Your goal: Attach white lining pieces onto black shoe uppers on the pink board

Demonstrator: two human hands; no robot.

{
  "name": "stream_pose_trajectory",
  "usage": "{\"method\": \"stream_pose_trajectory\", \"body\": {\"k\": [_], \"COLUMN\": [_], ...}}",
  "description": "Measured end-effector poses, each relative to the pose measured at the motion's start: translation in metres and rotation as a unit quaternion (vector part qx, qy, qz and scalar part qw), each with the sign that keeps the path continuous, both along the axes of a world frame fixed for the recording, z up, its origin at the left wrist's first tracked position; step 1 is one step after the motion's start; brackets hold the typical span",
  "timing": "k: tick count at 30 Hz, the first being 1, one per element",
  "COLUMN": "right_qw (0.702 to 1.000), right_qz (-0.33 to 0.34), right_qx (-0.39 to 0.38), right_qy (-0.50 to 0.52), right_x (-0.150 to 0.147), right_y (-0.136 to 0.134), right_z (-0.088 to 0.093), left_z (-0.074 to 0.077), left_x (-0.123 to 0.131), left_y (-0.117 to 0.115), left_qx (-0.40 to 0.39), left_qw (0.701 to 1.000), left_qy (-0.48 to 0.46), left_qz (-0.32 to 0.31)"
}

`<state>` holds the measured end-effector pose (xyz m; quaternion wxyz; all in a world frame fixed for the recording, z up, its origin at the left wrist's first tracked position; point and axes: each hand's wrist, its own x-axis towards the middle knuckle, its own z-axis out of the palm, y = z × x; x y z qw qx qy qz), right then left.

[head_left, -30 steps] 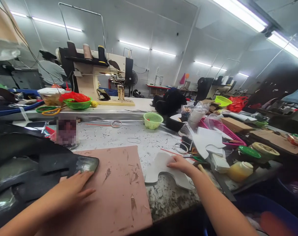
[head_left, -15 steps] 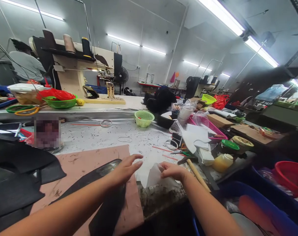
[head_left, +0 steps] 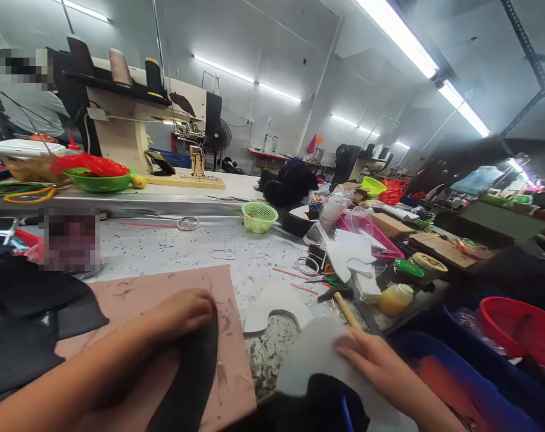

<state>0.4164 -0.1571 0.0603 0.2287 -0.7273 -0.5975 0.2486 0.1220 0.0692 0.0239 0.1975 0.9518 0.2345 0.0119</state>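
Observation:
My right hand (head_left: 367, 354) pinches a curved white sheet piece (head_left: 315, 348) between thumb and fingers, over the front edge of the bench. Another white cut piece (head_left: 281, 297) with a rounded notch lies on the bench beyond it. My left hand (head_left: 185, 315) is closed at the upper end of a long curved black piece (head_left: 186, 384), apparently leather; its fingertips are partly hidden. Beneath that piece is a pinkish-brown board (head_left: 236, 372). More black pieces (head_left: 24, 300) are heaped to the left.
A green basket (head_left: 259, 217) stands mid-bench. Right of it are a hammer (head_left: 347, 309), a yellowish jar (head_left: 396, 299) and white paper pieces (head_left: 351, 252). A sewing machine (head_left: 123, 114) stands behind. Blue and red tubs (head_left: 524, 336) sit low at right. A person (head_left: 24, 111) is at far left.
My right hand has lifted one white piece off the bench toward me and right, uncovering another beneath. My left hand has moved left and down onto the black piece, its fingers now curled.

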Motion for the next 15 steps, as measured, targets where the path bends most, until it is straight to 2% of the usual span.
{"method": "stream_pose_trajectory", "body": {"k": [1, 4, 6, 8, 11, 13, 15], "right_qw": [0.998, 0.977, 0.96, 0.943, 0.911, 0.895, 0.889], "right_qz": [-0.039, -0.103, -0.08, -0.011, 0.093, 0.144, 0.22], "right_qx": [0.028, 0.139, 0.202, 0.258, 0.328, 0.352, 0.342], "right_qy": [-0.027, -0.123, -0.176, -0.21, -0.231, -0.233, -0.21], "right_x": [0.004, -0.001, -0.016, -0.04, -0.083, -0.112, -0.138], "right_y": [-0.003, -0.002, 0.009, 0.025, 0.049, 0.058, 0.059], "right_z": [-0.004, -0.015, -0.018, -0.015, -0.007, 0.002, 0.012], "left_z": [-0.007, -0.033, -0.048, -0.054, -0.045, -0.031, -0.015], "left_x": [-0.025, -0.079, -0.093, -0.092, -0.084, -0.083, -0.089], "left_y": [-0.001, -0.018, -0.036, -0.052, -0.062, -0.064, -0.071], "left_qx": [0.019, 0.107, 0.164, 0.201, 0.203, 0.178, 0.136], "left_qw": [1.0, 0.991, 0.978, 0.963, 0.949, 0.939, 0.927], "left_qy": [-0.012, -0.044, -0.053, -0.06, -0.093, -0.133, -0.184], "left_qz": [-0.003, 0.06, 0.12, 0.17, 0.224, 0.264, 0.299]}}
